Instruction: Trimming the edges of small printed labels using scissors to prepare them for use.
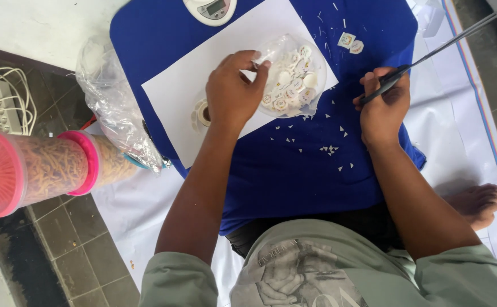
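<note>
Below, blue cloth [294, 165] (tiled floor [72, 250])

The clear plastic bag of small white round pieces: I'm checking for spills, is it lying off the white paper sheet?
No, the clear plastic bag of small white round pieces lies on the white paper sheet, pinched by the left hand.

This looks like a home floor used as a small craft workspace. The person sits barefoot on a white sheet [470, 142] spread over dark floor tiles [72, 250], working on a low blue table [294, 165]. At left stand pink-lidded snack jars [38, 170], with a power strip and coiled white cable [3, 102] beyond them.
</note>
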